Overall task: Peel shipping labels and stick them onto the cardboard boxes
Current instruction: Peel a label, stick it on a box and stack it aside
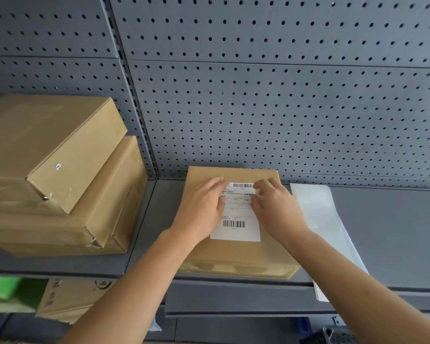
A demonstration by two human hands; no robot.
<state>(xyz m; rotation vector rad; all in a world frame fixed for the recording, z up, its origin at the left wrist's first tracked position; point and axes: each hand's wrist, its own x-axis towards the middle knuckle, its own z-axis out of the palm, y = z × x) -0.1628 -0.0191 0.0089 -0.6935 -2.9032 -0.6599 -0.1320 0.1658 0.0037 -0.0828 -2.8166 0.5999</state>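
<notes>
A flat cardboard box (236, 256) lies on the grey shelf in the middle of the view. A white shipping label (236, 229) with two barcodes lies on its top face. My left hand (201, 209) rests flat on the label's left side, fingers together. My right hand (273, 207) presses on the label's upper right part with bent fingers. Both hands cover parts of the label, and neither holds anything.
Two stacked cardboard boxes (55, 170) stand on the shelf at the left. A white backing sheet (325, 227) lies to the right of the box, overhanging the shelf edge (233, 281). A grey pegboard wall (283, 95) closes the back. Another box (67, 299) sits on the lower level.
</notes>
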